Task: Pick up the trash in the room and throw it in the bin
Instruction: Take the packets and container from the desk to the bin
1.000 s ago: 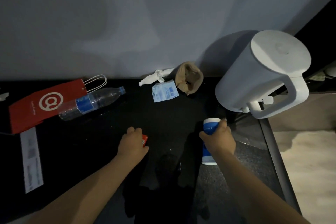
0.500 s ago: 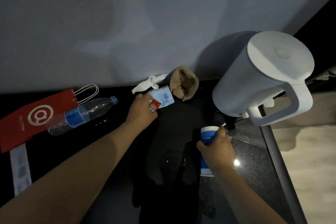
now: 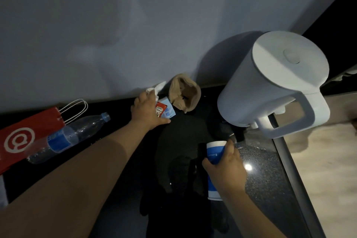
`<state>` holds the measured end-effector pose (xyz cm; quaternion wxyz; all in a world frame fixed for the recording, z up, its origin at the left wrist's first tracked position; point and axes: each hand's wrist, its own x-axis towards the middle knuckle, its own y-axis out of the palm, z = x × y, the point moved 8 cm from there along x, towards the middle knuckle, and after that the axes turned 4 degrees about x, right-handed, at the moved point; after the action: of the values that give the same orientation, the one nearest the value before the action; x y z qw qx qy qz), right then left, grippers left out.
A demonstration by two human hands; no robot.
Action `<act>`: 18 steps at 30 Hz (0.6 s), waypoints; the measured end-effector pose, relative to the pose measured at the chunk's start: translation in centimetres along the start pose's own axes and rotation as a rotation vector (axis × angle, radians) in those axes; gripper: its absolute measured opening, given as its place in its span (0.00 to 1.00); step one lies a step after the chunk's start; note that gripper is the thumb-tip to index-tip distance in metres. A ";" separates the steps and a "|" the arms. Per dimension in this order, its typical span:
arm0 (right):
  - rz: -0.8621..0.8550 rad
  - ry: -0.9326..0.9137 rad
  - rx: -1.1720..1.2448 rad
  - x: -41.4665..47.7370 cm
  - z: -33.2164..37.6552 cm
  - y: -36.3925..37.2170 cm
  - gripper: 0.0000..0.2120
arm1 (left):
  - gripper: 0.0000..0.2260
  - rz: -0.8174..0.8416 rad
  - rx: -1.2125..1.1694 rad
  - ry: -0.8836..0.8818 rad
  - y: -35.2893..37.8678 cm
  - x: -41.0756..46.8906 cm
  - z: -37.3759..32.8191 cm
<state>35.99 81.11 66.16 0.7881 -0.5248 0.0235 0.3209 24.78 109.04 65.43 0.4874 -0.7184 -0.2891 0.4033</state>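
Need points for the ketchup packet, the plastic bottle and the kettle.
ketchup packet [image 3: 160,111], head view, on the red printed face showing beside the left hand.
plastic bottle [image 3: 58,140], head view, on the blue label around its middle.
kettle [image 3: 251,91], head view, on the white side wall below the lid.

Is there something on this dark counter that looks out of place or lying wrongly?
Yes. A plastic bottle lies on its side, partly over a flat red paper bag. Near the wall a crumpled tissue and a beige sock lie loose beside the kettle.
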 end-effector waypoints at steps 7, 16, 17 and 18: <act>-0.015 -0.006 0.010 -0.1 0.1 -0.3 0.41 | 0.35 0.034 -0.135 -0.080 0.8 -0.7 -0.1; 0.004 -0.014 0.025 -0.1 0.2 -0.5 0.43 | 0.26 0.018 -0.562 -0.194 1.4 -2.9 0.2; 0.008 -0.014 0.025 -0.1 0.2 -0.5 0.43 | 0.25 0.004 -0.618 -0.184 1.0 -2.9 0.0; 0.011 -0.013 0.024 -0.2 0.2 -0.5 0.43 | 0.24 -0.009 -0.672 -0.176 0.5 -2.8 -0.3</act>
<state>36.06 81.08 66.70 0.7925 -0.5132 0.0253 0.3285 23.59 106.47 65.89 0.1988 -0.8000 -0.4499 0.3437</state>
